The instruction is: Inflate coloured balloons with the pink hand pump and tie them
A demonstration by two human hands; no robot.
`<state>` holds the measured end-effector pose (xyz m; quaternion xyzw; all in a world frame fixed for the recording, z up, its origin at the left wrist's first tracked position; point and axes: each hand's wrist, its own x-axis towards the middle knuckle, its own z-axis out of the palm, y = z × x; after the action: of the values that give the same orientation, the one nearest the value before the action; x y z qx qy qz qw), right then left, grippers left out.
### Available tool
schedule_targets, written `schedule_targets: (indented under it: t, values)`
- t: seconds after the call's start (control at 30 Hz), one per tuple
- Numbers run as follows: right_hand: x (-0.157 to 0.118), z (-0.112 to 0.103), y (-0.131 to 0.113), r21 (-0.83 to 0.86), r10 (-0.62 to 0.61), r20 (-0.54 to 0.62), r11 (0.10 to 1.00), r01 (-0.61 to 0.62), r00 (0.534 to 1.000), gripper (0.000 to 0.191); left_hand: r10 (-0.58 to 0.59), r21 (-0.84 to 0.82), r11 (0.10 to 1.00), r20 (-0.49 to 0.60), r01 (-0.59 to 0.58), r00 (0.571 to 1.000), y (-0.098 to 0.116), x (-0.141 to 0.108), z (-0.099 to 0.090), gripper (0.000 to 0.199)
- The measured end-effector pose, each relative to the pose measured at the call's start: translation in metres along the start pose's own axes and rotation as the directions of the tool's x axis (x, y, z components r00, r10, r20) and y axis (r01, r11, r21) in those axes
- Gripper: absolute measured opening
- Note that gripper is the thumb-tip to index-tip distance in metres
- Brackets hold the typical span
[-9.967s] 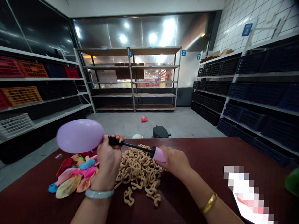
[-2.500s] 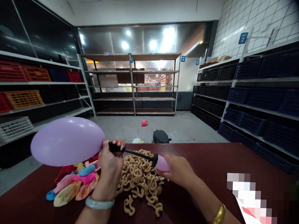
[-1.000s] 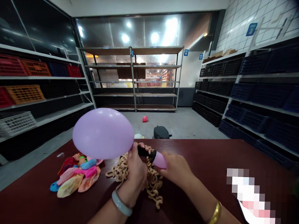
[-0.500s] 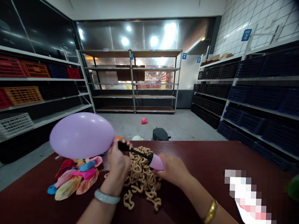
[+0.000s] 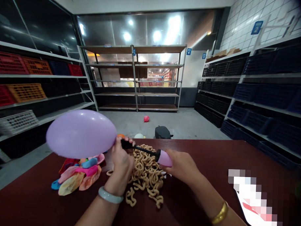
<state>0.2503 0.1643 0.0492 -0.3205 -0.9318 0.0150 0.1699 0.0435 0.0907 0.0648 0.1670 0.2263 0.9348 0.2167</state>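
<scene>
Purple balloon (image 5: pixel 81 134), swollen to a long oval, sits in the air at the left grip (image 5: pixel 123 156), above a heap of limp coloured balloons (image 5: pixel 76 176) on the dark red desk (image 5: pixel 208 154). Its neck meets the near end of a hand pump (image 5: pixel 145 150), at the left thumb; the fingers are closed round the pump's black body, though whether they also pinch the neck cannot be told. From there a thin black rod runs out, sloping down to a pinkish-purple handle (image 5: pixel 165 158), which the right grip (image 5: pixel 182 167) has wrapped shut around its outer end. Beneath the rod lies a pile of curled tan pieces (image 5: pixel 147 169), a few strayed toward the person. A pale bangle (image 5: pixel 110 195) rings the left wrist, a gold one (image 5: pixel 221 213) the right. Beyond the desk, a pink ball (image 5: pixel 146 118) rests on the floor.
</scene>
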Motion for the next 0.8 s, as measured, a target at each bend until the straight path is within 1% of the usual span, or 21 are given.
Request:
schedule_targets:
  t: [0.13,0.2,0.3,0.4,0.5,0.6,0.7,0.8]
  values:
    - [-0.001,0.001,-0.009,0.002,-0.003,0.0,1.0,0.003,1.0,0.034,-0.086,0.01,0.996,0.031,0.085,0.996,-0.024,-0.028,0.004,0.019]
    - [-0.001,0.001,-0.013,0.015,0.003,0.003,1.0,-0.003,1.0,0.034,-0.138,0.029,0.99,0.043,0.137,0.989,-0.033,-0.042,0.008,0.018]
    - [-0.002,0.003,-0.018,0.029,0.028,0.005,0.999,-0.028,1.0,0.035,-0.169,0.045,0.985,0.056,0.167,0.984,-0.037,-0.055,0.015,0.018]
    - [-0.002,0.004,-0.023,0.044,0.046,-0.005,0.998,-0.046,0.999,0.037,-0.16,0.035,0.987,0.055,0.158,0.986,-0.033,-0.058,0.02,0.019]
    - [-0.001,0.007,-0.024,0.087,0.057,0.007,0.995,-0.057,0.998,0.038,-0.165,0.044,0.986,0.068,0.162,0.984,-0.03,-0.056,0.02,0.021]
    - [0.002,0.012,-0.023,0.114,0.062,0.048,0.991,-0.067,0.997,0.038,-0.168,0.067,0.984,0.065,0.164,0.984,-0.03,-0.047,0.015,0.021]
    - [0.004,0.015,-0.018,0.11,0.063,0.094,0.991,-0.073,0.994,0.039,-0.152,0.06,0.987,0.048,0.149,0.987,-0.025,-0.026,0.006,0.02]
    - [0.006,0.015,-0.012,0.09,0.049,0.127,0.994,-0.061,0.991,0.037,-0.101,0.055,0.993,0.019,0.1,0.995,-0.008,0.002,-0.004,0.017]
